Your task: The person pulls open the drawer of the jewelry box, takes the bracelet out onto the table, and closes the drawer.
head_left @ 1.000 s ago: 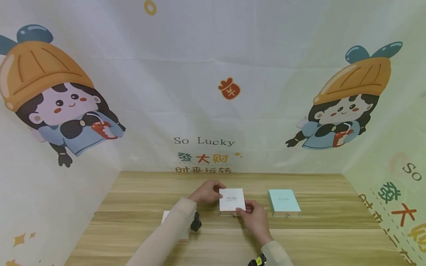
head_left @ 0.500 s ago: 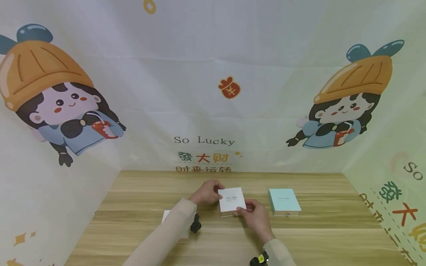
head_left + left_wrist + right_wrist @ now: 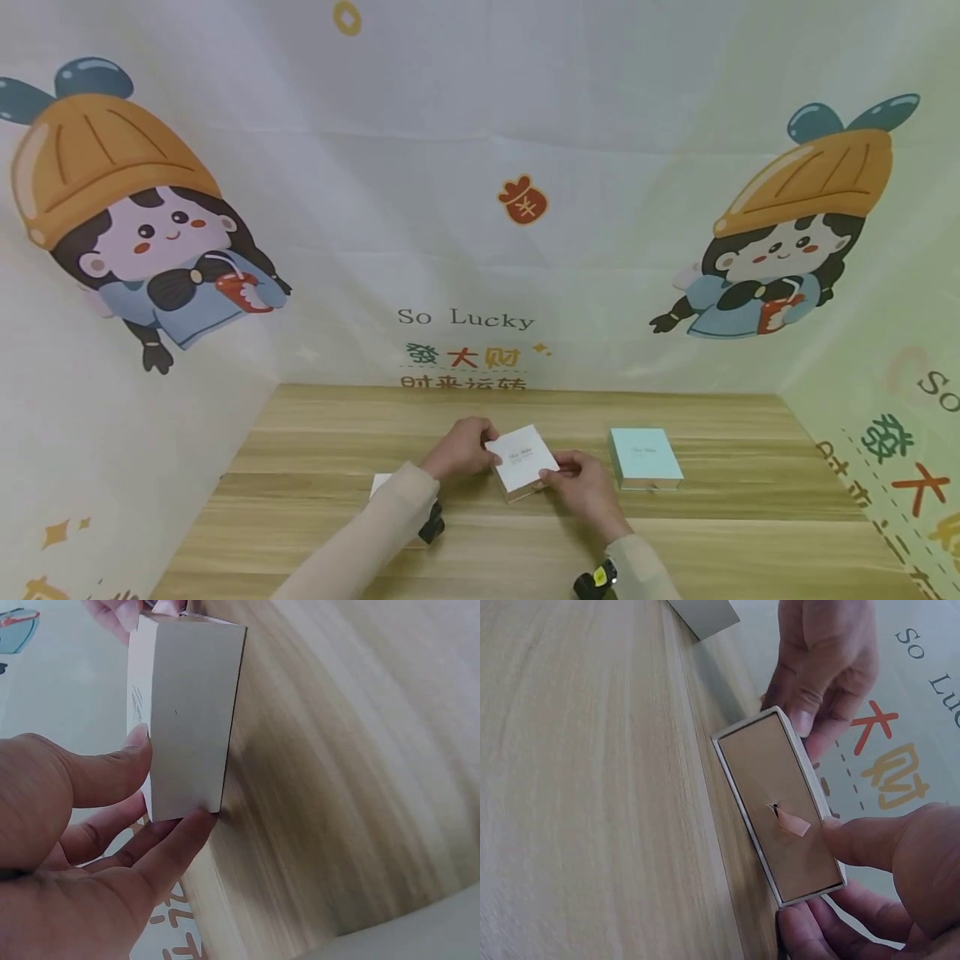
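A small white drawer box (image 3: pixel 521 458) stands turned at an angle on the wooden table, between both hands. My left hand (image 3: pixel 461 450) grips its left far corner, thumb on the lid and fingers against the side. At the near right corner, my right hand (image 3: pixel 588 492) pinches the box with the thumb on top and fingers along the side. The right wrist view shows the tan drawer front (image 3: pixel 780 765) framed by the white sleeve, a pink ribbon tab (image 3: pixel 793 823) sticking out of its middle. In the left wrist view a plain white side (image 3: pixel 191 712) faces the camera.
Right of the hands lies a mint-green box (image 3: pixel 647 458) of similar shape. Another white box (image 3: pixel 381 481) is mostly hidden under my left forearm. A printed cloth backdrop (image 3: pixel 480 275) rises behind the table (image 3: pixel 712 550) and along both sides.
Between both hands the white box has turned counterclockwise, its drawer front swinging toward the right. My right hand has shifted slightly right. The mint-green box stays put on the table.
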A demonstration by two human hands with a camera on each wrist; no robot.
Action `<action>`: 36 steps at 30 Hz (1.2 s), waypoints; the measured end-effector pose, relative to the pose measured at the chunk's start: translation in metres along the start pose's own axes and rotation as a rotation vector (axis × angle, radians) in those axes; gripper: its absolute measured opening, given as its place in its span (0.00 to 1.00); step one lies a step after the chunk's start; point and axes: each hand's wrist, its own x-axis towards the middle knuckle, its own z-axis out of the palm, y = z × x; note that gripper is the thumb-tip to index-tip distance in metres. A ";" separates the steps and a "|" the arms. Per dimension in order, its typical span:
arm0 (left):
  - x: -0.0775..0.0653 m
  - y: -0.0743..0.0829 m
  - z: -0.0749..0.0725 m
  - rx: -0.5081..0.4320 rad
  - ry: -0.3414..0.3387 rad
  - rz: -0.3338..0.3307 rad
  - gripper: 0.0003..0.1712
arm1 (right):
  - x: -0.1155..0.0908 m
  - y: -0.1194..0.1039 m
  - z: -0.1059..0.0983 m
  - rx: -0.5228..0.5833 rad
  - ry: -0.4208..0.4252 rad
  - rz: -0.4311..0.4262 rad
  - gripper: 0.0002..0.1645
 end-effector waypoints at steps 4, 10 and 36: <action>-0.008 0.003 0.001 0.032 0.028 0.017 0.13 | 0.003 0.001 -0.005 -0.041 -0.010 -0.035 0.20; -0.018 0.004 0.007 0.063 0.065 0.025 0.17 | 0.010 0.003 -0.010 -0.087 -0.021 -0.048 0.18; -0.075 0.022 0.037 0.060 0.254 -0.021 0.29 | 0.026 0.003 -0.003 -0.110 -0.214 -0.147 0.14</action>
